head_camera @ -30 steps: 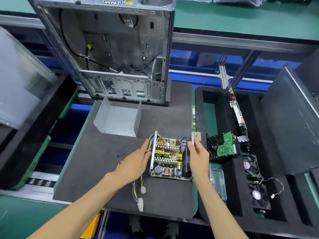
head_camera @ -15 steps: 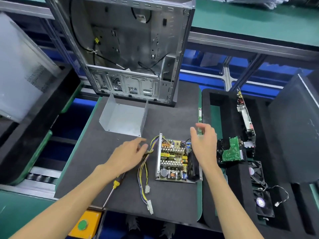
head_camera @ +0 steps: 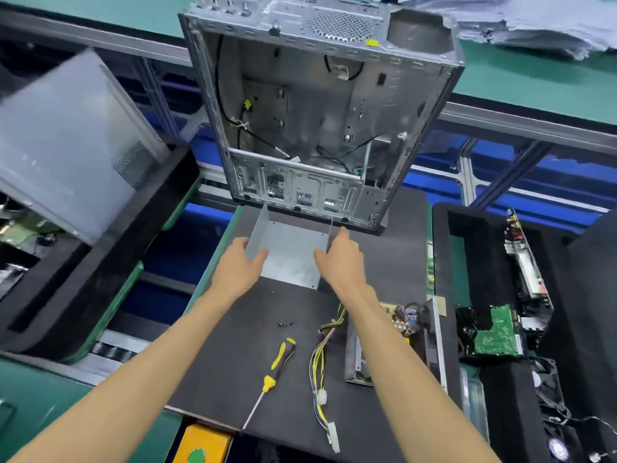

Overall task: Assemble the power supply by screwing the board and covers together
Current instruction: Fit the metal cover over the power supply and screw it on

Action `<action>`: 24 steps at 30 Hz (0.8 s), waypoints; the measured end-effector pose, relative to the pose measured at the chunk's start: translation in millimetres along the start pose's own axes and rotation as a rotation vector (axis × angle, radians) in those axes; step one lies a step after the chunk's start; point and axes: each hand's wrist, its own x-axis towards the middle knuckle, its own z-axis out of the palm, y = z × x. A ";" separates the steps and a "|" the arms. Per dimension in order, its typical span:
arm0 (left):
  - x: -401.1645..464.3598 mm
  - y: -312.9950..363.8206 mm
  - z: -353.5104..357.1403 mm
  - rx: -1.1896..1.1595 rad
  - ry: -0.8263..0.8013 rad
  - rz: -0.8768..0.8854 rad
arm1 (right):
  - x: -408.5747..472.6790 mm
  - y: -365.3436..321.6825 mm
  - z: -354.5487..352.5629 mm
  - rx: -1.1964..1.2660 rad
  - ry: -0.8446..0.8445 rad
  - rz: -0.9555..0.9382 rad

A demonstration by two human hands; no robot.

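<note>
The grey U-shaped metal cover (head_camera: pixel 290 255) stands on the black mat (head_camera: pixel 233 362), just in front of the open computer case. My left hand (head_camera: pixel 237 267) holds its left wall, thumb inside and fingers outside. My right hand (head_camera: pixel 341 260) holds its right wall the same way. The power supply board (head_camera: pixel 402 320) lies in its metal base at the mat's right side, partly hidden by my right forearm, and its yellow wire bundle (head_camera: pixel 319 365) trails toward me. A yellow-and-black screwdriver (head_camera: pixel 278 360) and a few small black screws (head_camera: pixel 284 325) lie on the mat between my arms.
The open computer case (head_camera: pixel 317 111) stands at the back of the mat. A grey side panel (head_camera: pixel 66 138) leans in a black foam tray at the left. At the right, a black foam tray (head_camera: pixel 467 248) holds a green circuit board (head_camera: pixel 497 332), fans and other parts.
Both hands let go of the power supply board and moved forward to the metal cover, which they now hold by its side walls. The view shifted, bringing the screwdriver fully into sight.
</note>
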 end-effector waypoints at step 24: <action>-53.3 60.2 -32.3 -0.654 -0.010 0.303 | -62.0 49.2 -40.9 1.279 -0.074 0.109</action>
